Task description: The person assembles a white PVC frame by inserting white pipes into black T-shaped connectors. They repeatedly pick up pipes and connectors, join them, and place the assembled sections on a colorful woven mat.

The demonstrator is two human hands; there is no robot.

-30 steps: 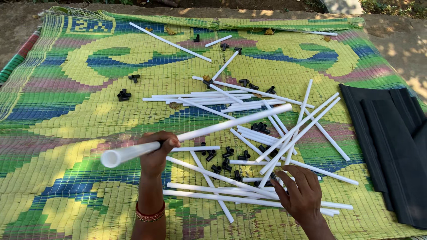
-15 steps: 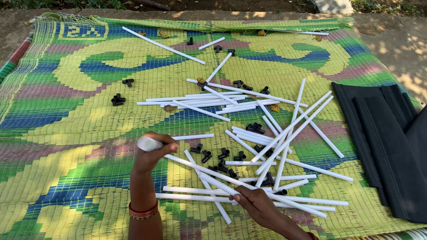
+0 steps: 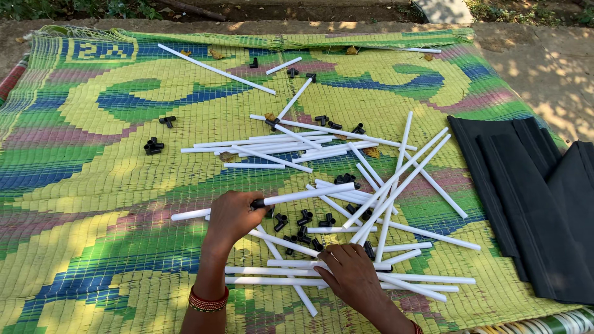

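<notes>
My left hand [image 3: 232, 213] grips a white plastic pipe [image 3: 303, 195] that lies low across the mat, one end poking out left of the hand. A black connector sits on the pipe right at my fingers. My right hand [image 3: 349, 275] rests palm down on several white pipes [image 3: 346, 278] lying near the mat's front edge, fingers curled over them. Small black connectors [image 3: 303, 222] lie scattered between both hands. More white pipes [image 3: 396, 179] are strewn criss-cross to the right and behind.
A woven mat [image 3: 93, 179] in green, yellow and blue covers the ground. Folded black fabric [image 3: 532, 198] lies at the right. Loose black connectors [image 3: 153, 146] and a long white pipe [image 3: 216, 69] lie farther back. Bare dirt borders the mat.
The pipe in my left hand has come down from pointing toward the camera to lying flat over the mat. My right hand has shifted left onto the near pipes.
</notes>
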